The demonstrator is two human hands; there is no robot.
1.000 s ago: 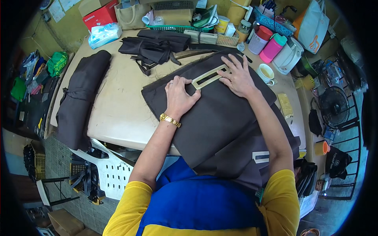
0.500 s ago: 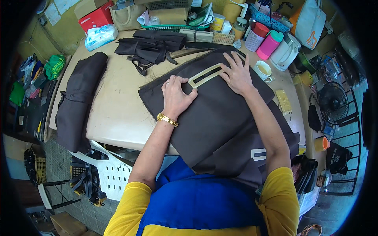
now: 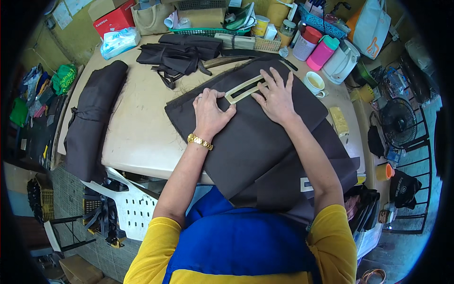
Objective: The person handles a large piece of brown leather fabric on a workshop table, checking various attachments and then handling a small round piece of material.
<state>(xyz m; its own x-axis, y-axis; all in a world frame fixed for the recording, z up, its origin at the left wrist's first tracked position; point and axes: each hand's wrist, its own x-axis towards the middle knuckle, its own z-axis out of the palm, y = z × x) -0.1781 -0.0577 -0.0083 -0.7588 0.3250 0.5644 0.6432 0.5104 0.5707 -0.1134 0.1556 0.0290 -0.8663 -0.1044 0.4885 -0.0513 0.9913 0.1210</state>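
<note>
Layered dark brown fabric lies across the table in front of me. On its upper part rests a pale, narrow rectangular frame with a long open slot. My left hand has curled fingers, its index finger and thumb closed about the frame's left end. Spread fingers of my right hand lie over the frame's right end and the fabric beside it. A smaller pale rectangular frame sits on the lower fabric near my right forearm, which partly covers it.
A tied dark fabric roll lies at the left of the table. Folded dark pieces lie behind my left hand. At right are a cup, a yellow block, a pink bottle and a kettle.
My right hand has slid left and slightly nearer along the frame, uncovering the end of a dark strip beyond the fabric. My left hand stays at the frame's left end.
</note>
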